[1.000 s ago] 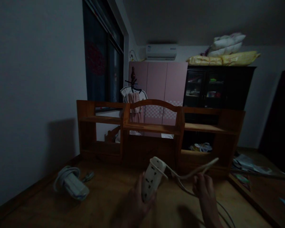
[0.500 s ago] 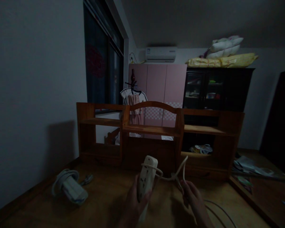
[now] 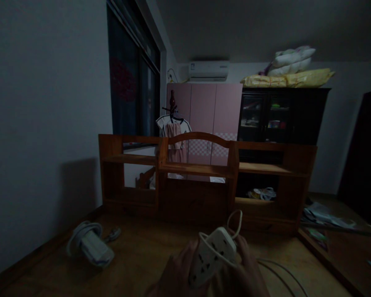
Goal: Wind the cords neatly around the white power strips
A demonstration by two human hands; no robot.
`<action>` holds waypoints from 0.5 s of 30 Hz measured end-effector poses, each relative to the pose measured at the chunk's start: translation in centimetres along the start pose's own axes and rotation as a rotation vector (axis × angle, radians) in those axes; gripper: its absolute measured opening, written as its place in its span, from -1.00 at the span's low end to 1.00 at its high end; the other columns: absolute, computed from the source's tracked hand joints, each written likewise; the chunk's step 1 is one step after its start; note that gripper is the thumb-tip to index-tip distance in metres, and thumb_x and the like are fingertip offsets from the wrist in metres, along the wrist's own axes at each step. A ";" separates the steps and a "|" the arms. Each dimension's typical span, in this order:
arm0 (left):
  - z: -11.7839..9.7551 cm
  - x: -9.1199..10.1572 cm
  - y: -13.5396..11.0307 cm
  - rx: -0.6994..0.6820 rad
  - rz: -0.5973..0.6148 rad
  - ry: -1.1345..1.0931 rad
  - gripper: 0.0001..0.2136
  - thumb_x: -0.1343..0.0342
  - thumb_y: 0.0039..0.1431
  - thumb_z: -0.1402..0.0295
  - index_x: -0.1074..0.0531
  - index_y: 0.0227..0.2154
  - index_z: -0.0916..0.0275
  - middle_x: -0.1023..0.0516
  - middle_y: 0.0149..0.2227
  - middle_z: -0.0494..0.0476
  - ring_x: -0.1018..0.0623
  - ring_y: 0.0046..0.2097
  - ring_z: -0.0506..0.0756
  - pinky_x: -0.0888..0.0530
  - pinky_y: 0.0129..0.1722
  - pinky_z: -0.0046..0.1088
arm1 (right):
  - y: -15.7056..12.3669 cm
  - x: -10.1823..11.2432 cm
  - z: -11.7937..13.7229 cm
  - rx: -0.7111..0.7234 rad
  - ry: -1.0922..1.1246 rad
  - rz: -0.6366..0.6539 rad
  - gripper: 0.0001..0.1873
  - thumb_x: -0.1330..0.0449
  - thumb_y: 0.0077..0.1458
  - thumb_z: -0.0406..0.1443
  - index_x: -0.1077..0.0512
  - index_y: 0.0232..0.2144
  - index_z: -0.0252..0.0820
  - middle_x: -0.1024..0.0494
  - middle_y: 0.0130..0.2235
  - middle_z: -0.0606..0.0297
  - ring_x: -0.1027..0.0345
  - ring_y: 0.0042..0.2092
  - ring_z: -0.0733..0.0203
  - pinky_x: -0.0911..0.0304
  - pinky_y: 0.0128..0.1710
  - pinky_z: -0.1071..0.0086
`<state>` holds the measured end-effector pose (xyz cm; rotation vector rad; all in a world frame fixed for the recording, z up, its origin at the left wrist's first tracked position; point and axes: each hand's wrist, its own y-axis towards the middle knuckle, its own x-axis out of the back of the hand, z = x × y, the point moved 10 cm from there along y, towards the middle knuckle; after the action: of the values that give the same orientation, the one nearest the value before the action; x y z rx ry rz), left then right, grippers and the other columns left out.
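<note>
A white power strip [image 3: 210,260] is tilted up over the desk at the bottom middle, its socket face towards me. My left hand [image 3: 181,270] grips it along its left side. Its white cord [image 3: 236,220] crosses the socket face and loops up beyond the far right corner. My right hand [image 3: 245,268] is closed around the cord at the strip's right side; some of its fingers are hidden behind the strip. More cord trails over the desk to the lower right. A second white power strip [image 3: 95,247], wrapped in its own cord, lies on the left, its plug beside it.
The wooden desk [image 3: 136,251] carries a shelf unit [image 3: 198,168] along its back edge. A wall [image 3: 43,123] borders the left side. Papers [image 3: 327,216] lie on a lower surface at right. Small items [image 3: 262,194] sit in the right shelf compartment.
My right hand has come left to the power strip, bringing the cord across its face. My left hand has moved right, and the strip has turned clockwise and come lower and closer.
</note>
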<state>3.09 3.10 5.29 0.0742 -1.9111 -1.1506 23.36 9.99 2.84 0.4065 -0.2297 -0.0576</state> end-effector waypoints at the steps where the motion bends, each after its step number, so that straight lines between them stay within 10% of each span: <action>1: -0.5 -0.2 0.2 -0.035 0.038 -0.029 -0.15 -0.13 0.03 0.08 0.22 0.27 0.20 -0.40 0.05 0.40 -0.50 -0.01 0.28 -0.50 -0.13 -0.21 | 0.3 -0.3 -0.4 -0.032 0.059 0.040 -0.43 -0.19 -0.09 -0.10 -0.40 0.01 -0.09 -0.41 0.08 0.14 -0.25 0.11 -0.05 -0.18 0.07 0.17; 6: -3.5 -1.9 0.7 -0.220 0.310 -0.188 -0.46 0.06 0.21 0.18 0.02 0.22 0.17 -0.49 -0.10 0.32 -0.56 -0.18 0.18 -0.51 -0.28 -0.36 | 1.0 0.9 -2.1 -0.209 0.196 0.054 -0.49 -0.11 0.02 0.06 -0.53 -0.19 -0.18 -0.53 -0.06 0.15 -0.33 0.03 -0.01 -0.20 0.01 0.25; 11: -4.4 -3.2 0.6 -0.239 0.457 -0.108 -0.60 0.29 0.32 0.34 -0.17 0.17 0.13 -0.52 -0.17 0.30 -0.56 -0.22 0.20 -0.46 -0.31 -0.36 | 1.1 1.2 -3.6 -0.361 0.304 0.032 -0.43 -0.16 -0.10 0.16 -0.46 -0.43 -0.27 -0.47 -0.59 0.25 -0.29 -0.62 0.25 -0.14 -0.62 0.43; 15: -3.6 -3.6 0.4 -0.178 0.490 -0.122 -0.58 0.19 0.29 0.32 -0.16 0.20 0.09 -0.52 -0.12 0.30 -0.54 -0.18 0.25 -0.45 -0.24 -0.30 | 2.0 2.9 -4.3 -0.323 0.547 -0.105 -0.56 -0.24 -0.16 0.07 -0.39 -0.52 -0.19 -0.46 -0.57 0.23 -0.37 -0.55 0.18 -0.24 -0.58 0.38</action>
<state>8.01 2.49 3.95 -0.5435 -1.7830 -0.9946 27.25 13.16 0.37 0.1009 0.3391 -0.0831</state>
